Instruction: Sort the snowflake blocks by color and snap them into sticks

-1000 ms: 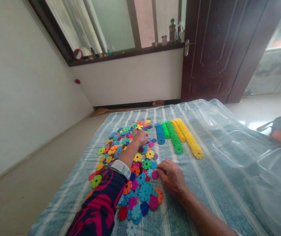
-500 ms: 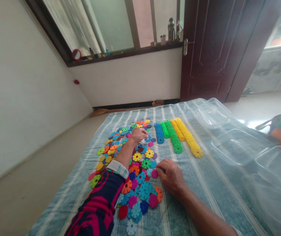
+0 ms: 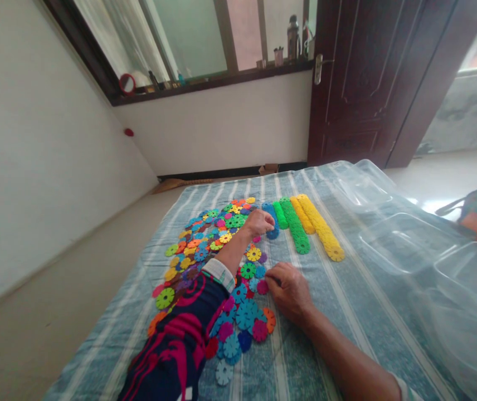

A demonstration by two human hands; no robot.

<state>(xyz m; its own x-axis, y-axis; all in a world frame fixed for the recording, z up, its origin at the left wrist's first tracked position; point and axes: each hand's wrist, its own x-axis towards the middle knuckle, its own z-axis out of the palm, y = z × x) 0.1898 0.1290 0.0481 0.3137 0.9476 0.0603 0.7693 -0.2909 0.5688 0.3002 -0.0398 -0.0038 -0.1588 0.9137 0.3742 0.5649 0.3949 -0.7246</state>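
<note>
My left hand (image 3: 259, 221) reaches far over a scatter of coloured snowflake discs (image 3: 205, 245), its fingers curled next to the blue row of discs (image 3: 270, 218); what it pinches is hidden. To the right of that row lie two green rows (image 3: 295, 225) and two yellow rows (image 3: 320, 229). My right hand (image 3: 291, 289) rests nearer me on the striped cloth (image 3: 347, 312), fingers bent and closed at a magenta disc (image 3: 262, 287).
Clear plastic boxes (image 3: 405, 239) stand along the table's right side. A dark wooden door (image 3: 372, 83) and a window sill with bottles (image 3: 292, 42) are behind. The floor drops away at the left.
My left hand has moved right from the middle of the loose discs to the blue row. The right hand has stayed where it was.
</note>
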